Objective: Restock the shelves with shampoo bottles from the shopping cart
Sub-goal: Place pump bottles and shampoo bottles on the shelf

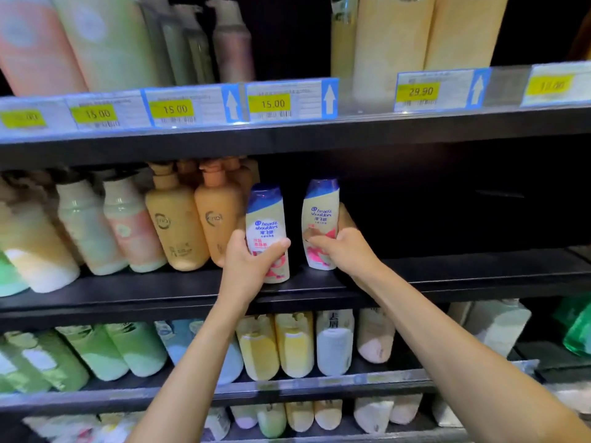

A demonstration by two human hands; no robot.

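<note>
left hand (252,260) grips left bottle (267,219), right hand (347,247) grips right bottle (319,215); both upright, prob. on shelf (128,292).

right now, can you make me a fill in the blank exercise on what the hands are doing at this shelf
1. The left hand grips a white shampoo bottle with a ____ cap.
2. The right hand grips a second bottle, so each hand holds ____ bottle.
3. The orange pump bottles stand to the ____ of the held pair.
4. The yellow price tag up to the right reads ____.

Missing words: blue; one; left; 29.90
</note>
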